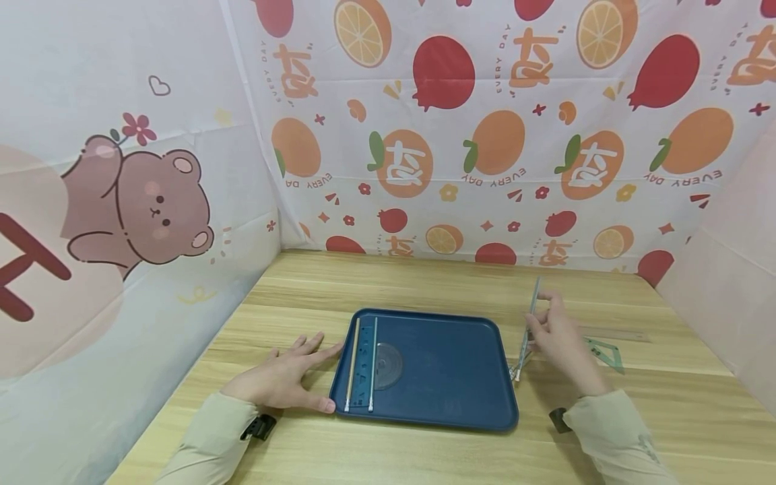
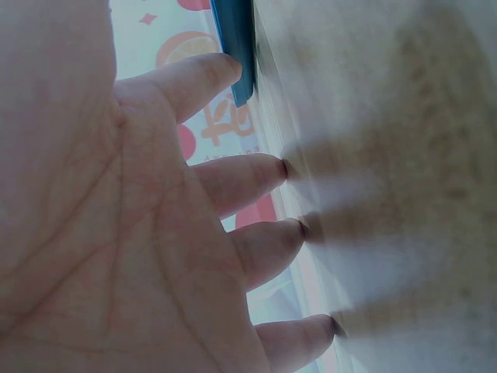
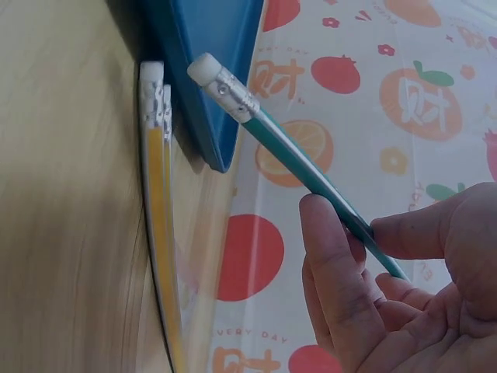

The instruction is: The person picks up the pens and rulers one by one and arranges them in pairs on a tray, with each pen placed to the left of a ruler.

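A light wood-grain tabletop (image 1: 418,279) runs back to a white cloth (image 1: 461,172) printed with oranges (image 1: 499,143), red fruit (image 1: 444,73) and small flowers (image 1: 448,192). On the left hangs a pale sheet (image 1: 79,337) showing a brown cartoon bear (image 1: 160,202); the right side, mostly cropped, looks to be plain pale-pink fabric (image 1: 730,256).

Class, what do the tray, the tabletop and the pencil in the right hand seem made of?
Tray: probably plastic, smooth-looking, with rounded corners and a raised edge.
Tabletop: wood or wood-look laminate; pale streaky grain shows.
Pencil: likely wood under slightly glossy teal paint, with a silvery, metal-looking ferrule and whitish, rubber-like eraser.
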`<state>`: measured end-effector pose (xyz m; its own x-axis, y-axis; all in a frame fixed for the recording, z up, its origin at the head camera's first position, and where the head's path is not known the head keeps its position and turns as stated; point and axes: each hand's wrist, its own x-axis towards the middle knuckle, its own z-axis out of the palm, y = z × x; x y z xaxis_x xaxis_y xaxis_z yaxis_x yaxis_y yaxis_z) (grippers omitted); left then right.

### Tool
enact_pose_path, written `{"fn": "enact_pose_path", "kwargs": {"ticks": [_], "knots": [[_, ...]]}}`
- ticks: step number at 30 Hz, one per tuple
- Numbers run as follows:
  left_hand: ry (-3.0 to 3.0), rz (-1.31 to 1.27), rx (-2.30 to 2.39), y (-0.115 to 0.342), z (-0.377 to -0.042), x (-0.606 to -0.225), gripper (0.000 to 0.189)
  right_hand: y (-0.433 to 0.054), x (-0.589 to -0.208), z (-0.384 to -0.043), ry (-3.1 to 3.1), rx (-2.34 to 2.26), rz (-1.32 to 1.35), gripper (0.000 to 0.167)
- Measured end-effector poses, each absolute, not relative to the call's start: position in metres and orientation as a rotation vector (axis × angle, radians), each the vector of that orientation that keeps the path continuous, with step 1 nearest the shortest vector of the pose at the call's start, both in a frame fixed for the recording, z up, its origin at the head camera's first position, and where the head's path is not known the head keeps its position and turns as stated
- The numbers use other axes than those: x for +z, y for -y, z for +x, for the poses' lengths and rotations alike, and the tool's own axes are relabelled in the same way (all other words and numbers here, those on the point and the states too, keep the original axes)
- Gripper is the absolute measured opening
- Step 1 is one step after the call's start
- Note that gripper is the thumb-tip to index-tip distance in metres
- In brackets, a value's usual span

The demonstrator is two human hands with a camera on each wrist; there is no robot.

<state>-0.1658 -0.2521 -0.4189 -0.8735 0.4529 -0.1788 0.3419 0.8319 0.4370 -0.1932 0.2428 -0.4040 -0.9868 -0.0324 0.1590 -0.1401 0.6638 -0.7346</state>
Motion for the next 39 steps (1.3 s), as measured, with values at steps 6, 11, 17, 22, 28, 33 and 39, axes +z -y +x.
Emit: {"fn": "enact_pose_path", "kwargs": {"ticks": [6, 11, 17, 22, 28, 33, 39], "knots": [[-2.739, 0.594, 0.585, 0.253, -0.166, -0.419, 0.109, -0.236, -0.402, -0.194, 2.755, 1.259, 0.174, 0.059], [-2.743, 0.592, 0.586, 0.253, -0.166, -0.420, 0.109, -0.229, -0.401, -0.195, 2.757, 1.279, 0.191, 0.060], [-2.748, 0.594, 0.586, 0.253, -0.166, -0.420, 0.109, -0.222, -0.400, -0.197, 2.761, 1.338, 0.199, 0.058], [-2.747, 0.596, 0.581, 0.253, -0.165, -0.419, 0.108, -0.217, -0.400, -0.198, 2.776, 1.334, 0.184, 0.059], [-2.750, 0.614, 0.574, 0.254, -0.165, -0.418, 0.109, -0.214, -0.399, -0.198, 2.780, 1.341, 0.174, 0.059], [-2.749, 0.604, 0.562, 0.253, -0.165, -0.419, 0.109, -0.211, -0.401, -0.200, 2.786, 1.346, 0.182, 0.058], [-2.747, 0.595, 0.559, 0.252, -0.166, -0.419, 0.109, -0.207, -0.403, -0.199, 2.782, 1.351, 0.192, 0.057]]}}
